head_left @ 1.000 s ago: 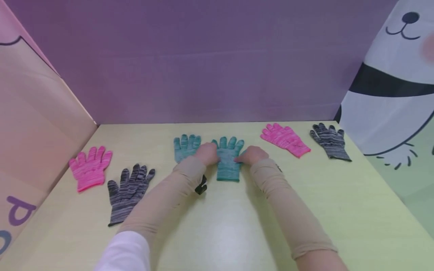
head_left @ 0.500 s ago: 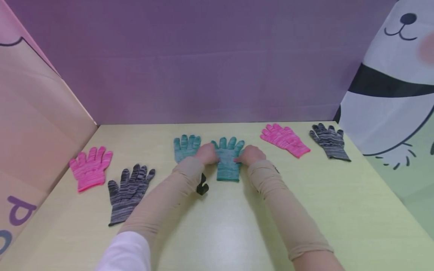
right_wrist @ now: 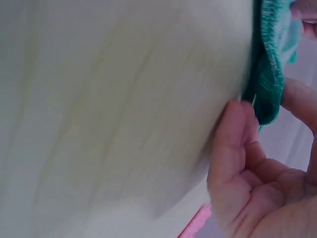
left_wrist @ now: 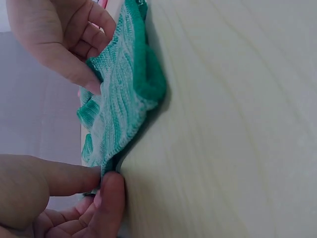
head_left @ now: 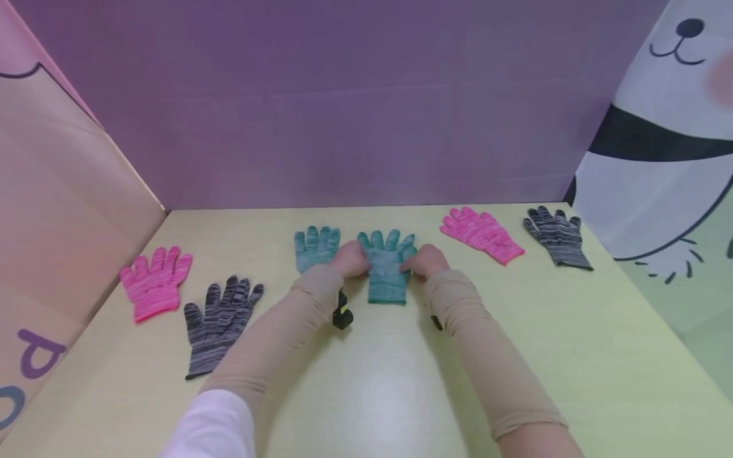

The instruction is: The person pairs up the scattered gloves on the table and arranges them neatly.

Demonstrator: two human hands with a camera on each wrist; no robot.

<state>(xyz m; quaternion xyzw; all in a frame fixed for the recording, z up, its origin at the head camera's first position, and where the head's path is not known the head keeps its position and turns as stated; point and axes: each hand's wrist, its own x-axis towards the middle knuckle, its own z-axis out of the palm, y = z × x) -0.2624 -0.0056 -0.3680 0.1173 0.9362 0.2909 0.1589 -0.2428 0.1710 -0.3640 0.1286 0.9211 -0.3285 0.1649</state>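
A green knitted glove (head_left: 387, 270) lies in the middle of the table, fingers pointing away, its cuff nearest me. My left hand (head_left: 350, 259) pinches its left edge between thumb and index finger, plain in the left wrist view on the green glove (left_wrist: 119, 94). On the opposite edge my right hand (head_left: 426, 261) has its thumb on top and fingers beneath, pinching the fabric; in the right wrist view the green glove's cuff (right_wrist: 270, 89) stands slightly raised off the table. A second green glove (head_left: 315, 248) lies just left, partly hidden behind my left hand.
On the left lie a pink glove (head_left: 156, 283) and a black-and-grey glove (head_left: 217, 327), the latter partly covered by my left forearm. At back right are another pink glove (head_left: 482, 235) and a black-and-grey glove (head_left: 558, 238). A purple panel (head_left: 366, 114) stands behind the table.
My right hand's thumb has shifted slightly outward, and the glove's right edge now lifts beside it. The left hand keeps its hold in nearly the same place.
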